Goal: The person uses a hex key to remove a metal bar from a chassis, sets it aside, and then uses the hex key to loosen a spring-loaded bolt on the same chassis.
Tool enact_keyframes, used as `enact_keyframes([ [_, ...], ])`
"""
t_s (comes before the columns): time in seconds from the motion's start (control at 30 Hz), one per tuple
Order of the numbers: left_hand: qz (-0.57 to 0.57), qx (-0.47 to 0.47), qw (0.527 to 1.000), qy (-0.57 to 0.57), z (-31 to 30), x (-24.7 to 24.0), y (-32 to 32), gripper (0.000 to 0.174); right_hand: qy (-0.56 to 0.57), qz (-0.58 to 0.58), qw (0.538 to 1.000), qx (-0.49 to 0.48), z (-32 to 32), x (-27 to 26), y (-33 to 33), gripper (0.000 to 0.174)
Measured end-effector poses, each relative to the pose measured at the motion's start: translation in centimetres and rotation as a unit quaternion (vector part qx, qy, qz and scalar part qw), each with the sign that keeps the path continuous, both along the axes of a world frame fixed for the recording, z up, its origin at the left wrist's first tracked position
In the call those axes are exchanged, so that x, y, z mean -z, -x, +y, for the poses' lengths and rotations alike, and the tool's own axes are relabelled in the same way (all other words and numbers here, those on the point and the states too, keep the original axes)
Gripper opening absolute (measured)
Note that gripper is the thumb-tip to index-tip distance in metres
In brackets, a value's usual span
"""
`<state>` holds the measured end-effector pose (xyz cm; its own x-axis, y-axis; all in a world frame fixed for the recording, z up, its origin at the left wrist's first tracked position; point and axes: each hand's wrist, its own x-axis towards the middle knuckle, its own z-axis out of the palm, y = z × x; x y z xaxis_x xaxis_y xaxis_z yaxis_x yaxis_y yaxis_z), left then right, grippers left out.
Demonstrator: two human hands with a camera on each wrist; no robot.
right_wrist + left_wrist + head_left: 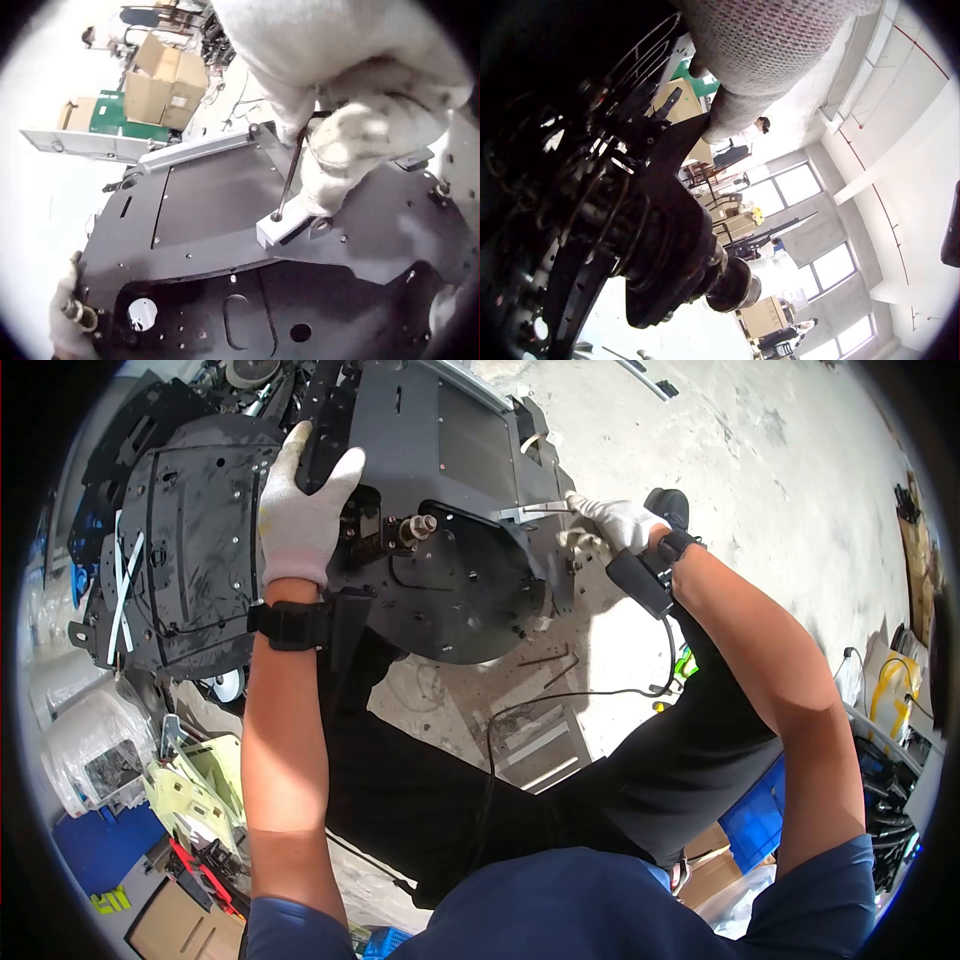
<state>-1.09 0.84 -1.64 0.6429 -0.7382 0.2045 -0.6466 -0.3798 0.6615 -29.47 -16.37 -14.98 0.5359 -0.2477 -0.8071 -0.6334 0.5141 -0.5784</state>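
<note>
In a white knit glove, my left hand (300, 525) rests on the black machine body (205, 510), its thumb spread away from the fingers. Just to its right a threaded axle end with a nut (415, 528) sticks out. My right hand (615, 523), also gloved, pinches a dark L-shaped hex key (292, 176). The key's long end stands in a hole of a short silver bar (271, 229), and the fingertips are close beside the bar. This bar lies on a flat black panel (217, 199). The glove partly covers the key's bent end.
A longer silver rail (199, 150) runs along the panel's far edge. Two white strips (122, 595) lie crossed on the machine's left part. Dark rods (555, 660) lie on the concrete floor (700, 430), and a cable (580, 693) crosses over my legs.
</note>
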Motion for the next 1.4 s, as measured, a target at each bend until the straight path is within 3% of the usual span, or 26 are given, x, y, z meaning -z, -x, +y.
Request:
enact_keyframes([
  [0.07, -0.008, 0.001, 1.000, 0.001, 0.0, 0.0, -0.1, 0.063, -0.204, 0.005, 0.977, 0.064, -0.3, -0.6, 0.0, 0.050],
  [0.1, -0.012, 0.000, 1.000, -0.001, 0.0, 0.2, -0.2, 0.063, -0.204, 0.005, 0.977, 0.063, 0.0, -0.9, -0.3, 0.050],
  [0.17, -0.019, -0.002, 1.000, -0.005, 0.0, 0.4, -0.3, 0.063, -0.199, 0.050, 0.960, 0.192, 0.8, -1.4, -1.1, 0.041],
  [0.3, -0.046, 0.000, 0.999, 0.011, 0.0, 0.5, -0.2, 0.062, -0.260, -0.094, 0.953, 0.122, -0.5, 0.4, -0.2, 0.029],
  [0.37, -0.029, -0.007, 1.000, 0.001, 0.0, 0.2, 0.0, 0.062, -0.226, -0.072, 0.964, 0.117, -0.6, 1.5, -0.6, 0.027],
  [0.4, -0.029, -0.007, 1.000, 0.001, 0.0, 0.1, 0.0, 0.062, 0.006, -0.022, 1.000, -0.003, -0.4, 1.2, -0.7, 0.028],
  [0.43, -0.031, -0.007, 1.000, -0.002, 0.0, 0.1, 0.0, 0.062, 0.238, 0.030, 0.963, -0.124, -0.1, 0.6, -1.0, 0.029],
  [0.47, -0.031, -0.008, 0.999, -0.005, 0.1, 0.1, -0.1, 0.061, 0.216, 0.032, 0.974, -0.062, 2.0, -5.1, -2.3, 0.025],
  [0.5, -0.031, -0.007, 0.999, -0.006, 0.0, 0.1, -0.1, 0.061, 0.216, 0.033, 0.974, -0.062, 1.8, -4.5, -1.7, 0.025],
  [0.53, -0.027, -0.004, 1.000, 0.001, 0.0, 0.2, -0.2, 0.062, 0.530, 0.004, 0.818, -0.224, 1.6, -3.6, -0.5, 0.016],
  [0.57, -0.023, 0.000, 1.000, 0.009, -0.1, 0.2, -0.1, 0.062, 0.764, -0.024, 0.539, -0.354, 1.4, -2.9, 0.4, 0.007],
  [0.63, -0.011, -0.005, 1.000, 0.002, -0.2, 0.0, 0.1, 0.061, 0.720, 0.010, 0.577, -0.386, 1.1, -3.0, 0.6, 0.021],
  [0.7, -0.001, -0.014, 1.000, -0.006, 0.0, -0.1, 0.2, 0.060, 0.659, -0.119, 0.699, -0.252, 0.8, -1.0, 1.1, 0.023],
  [0.73, -0.005, -0.015, 1.000, -0.009, -0.1, -0.2, 0.3, 0.061, 0.658, -0.120, 0.699, -0.252, 1.4, -2.8, 0.3, 0.023],
  [0.8, -0.009, -0.017, 1.000, -0.010, 0.0, -0.2, 0.2, 0.061, 0.336, 0.036, 0.927, -0.165, 2.7, -6.2, -1.1, 0.032],
  [0.83, -0.004, -0.008, 1.000, -0.001, 0.0, 0.1, 0.0, 0.061, 0.336, 0.035, 0.926, -0.166, 2.9, -6.2, -1.0, 0.032],
  [0.9, -0.001, -0.002, 1.000, 0.011, 0.0, 0.4, -0.3, 0.062, 0.156, -0.080, 0.982, 0.075, 3.0, -5.4, -0.6, 0.042],
  [0.97, 0.022, 0.000, 1.000, 0.016, 0.0, 0.6, -0.4, 0.063, 0.109, -0.100, 0.983, 0.107, 1.6, -0.5, 0.1, 0.042],
  [1.03, 0.007, 0.000, 1.000, 0.016, 0.0, 0.5, -0.3, 0.064, 0.006, -0.110, 0.991, 0.080, 1.3, -1.4, -1.0, 0.041],
  [1.07, -0.007, -0.001, 1.000, 0.014, 0.0, 0.5, -0.3, 0.064, -0.130, -0.086, 0.983, 0.099, 0.8, -2.6, -0.1, 0.038],
  [1.1, -0.008, -0.001, 1.000, 0.015, 0.0, 0.5, -0.3, 0.064, -0.130, -0.087, 0.983, 0.098, 0.4, -3.1, -0.2, 0.038],
  [1.17, -0.011, -0.001, 1.000, 0.006, 0.0, 0.4, -0.3, 0.064, 0.102, 0.033, 0.992, -0.062, -0.2, -3.5, -0.6, 0.038],
  [1.23, -0.014, -0.003, 1.000, 0.005, 0.0, 0.3, -0.2, 0.066, 0.100, 0.008, 0.993, -0.069, 0.9, -4.6, -0.6, 0.031],
  [1.27, -0.017, -0.004, 1.000, 0.003, 0.0, 0.3, -0.2, 0.067, 0.355, 0.003, 0.913, -0.200, 1.2, -4.7, -0.3, 0.026],
  [1.3, -0.016, -0.005, 1.000, 0.002, 0.1, 0.4, -0.3, 0.067, 0.578, -0.002, 0.753, -0.313, 1.3, -4.7, -0.1, 0.022],
  [1.4, 0.006, -0.001, 1.000, 0.012, 0.0, 0.7, -0.5, 0.068, 0.597, 0.022, 0.736, -0.319, 1.3, -4.8, -0.1, 0.026],
])
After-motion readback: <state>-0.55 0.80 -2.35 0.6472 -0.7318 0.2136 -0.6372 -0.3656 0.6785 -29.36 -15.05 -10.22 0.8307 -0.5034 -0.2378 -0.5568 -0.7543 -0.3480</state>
